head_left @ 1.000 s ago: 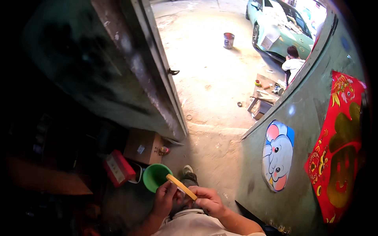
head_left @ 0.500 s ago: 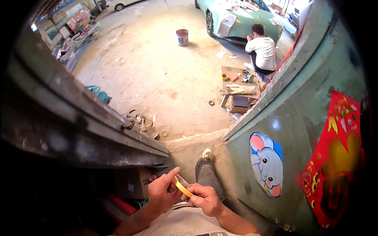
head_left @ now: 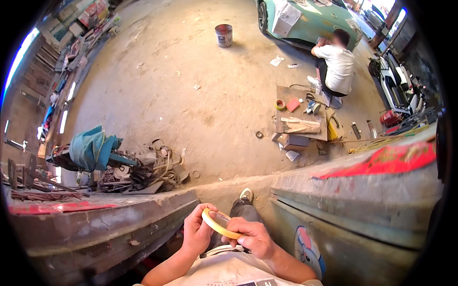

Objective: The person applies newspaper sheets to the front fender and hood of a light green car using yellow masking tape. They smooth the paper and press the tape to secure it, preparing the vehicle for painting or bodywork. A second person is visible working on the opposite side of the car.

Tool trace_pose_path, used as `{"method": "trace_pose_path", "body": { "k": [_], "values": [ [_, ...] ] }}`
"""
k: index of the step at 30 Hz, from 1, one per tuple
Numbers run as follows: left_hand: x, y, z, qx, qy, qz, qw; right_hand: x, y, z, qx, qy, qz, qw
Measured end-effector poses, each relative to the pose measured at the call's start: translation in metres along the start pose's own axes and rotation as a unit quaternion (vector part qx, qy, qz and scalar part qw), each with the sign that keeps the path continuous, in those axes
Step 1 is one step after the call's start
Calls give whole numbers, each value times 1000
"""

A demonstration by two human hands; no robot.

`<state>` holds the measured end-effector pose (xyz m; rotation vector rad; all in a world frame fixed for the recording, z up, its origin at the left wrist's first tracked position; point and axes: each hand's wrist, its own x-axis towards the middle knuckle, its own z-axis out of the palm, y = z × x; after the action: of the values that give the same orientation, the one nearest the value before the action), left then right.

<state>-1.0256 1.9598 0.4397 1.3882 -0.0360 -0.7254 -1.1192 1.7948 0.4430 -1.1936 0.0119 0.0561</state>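
A narrow roll of yellow masking tape (head_left: 213, 224) is held in front of my waist. My left hand (head_left: 196, 232) grips its left side, with the fingertips at the upper edge of the ring. On the other side my right hand (head_left: 254, 237) pinches the roll between thumb and fingers. Part of the ring's inner face shows between the two hands. Below it, one shoe (head_left: 246, 194) of mine is on the floor at the doorway.
Door walls (head_left: 143, 224) flank me. Ahead are a paint bucket (head_left: 223, 36), a board (head_left: 286, 125) with tape and tools, and a crouching person (head_left: 339, 66) at a green car (head_left: 310, 24). A blue-draped object (head_left: 93, 148) and piled scrap (head_left: 160, 167) lie left.
I have moved forward into the doorway, so more of the workshop shows on both sides. My left fingers, one stretched out before, now close on the tape roll, which shows more of its ring.
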Motion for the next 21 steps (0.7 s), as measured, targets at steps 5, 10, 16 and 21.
{"method": "trace_pose_path", "body": {
  "k": [5, 10, 16, 21],
  "values": [
    [54, 14, 18, -135, -15, -94, 986, 59, -30, -36, 6, -6, -52, 999],
    [116, 25, 12, -213, -86, -173, 958, 116, -42, -67, -16, -6, -47, 999],
    [240, 40, 7, -64, -13, -68, 996, 201, -21, -127, -96, 44, -10, 994],
    [377, 41, -43, 363, 50, 361, 857, 314, 30, -192, -138, 20, -38, 990]
  ]
}}
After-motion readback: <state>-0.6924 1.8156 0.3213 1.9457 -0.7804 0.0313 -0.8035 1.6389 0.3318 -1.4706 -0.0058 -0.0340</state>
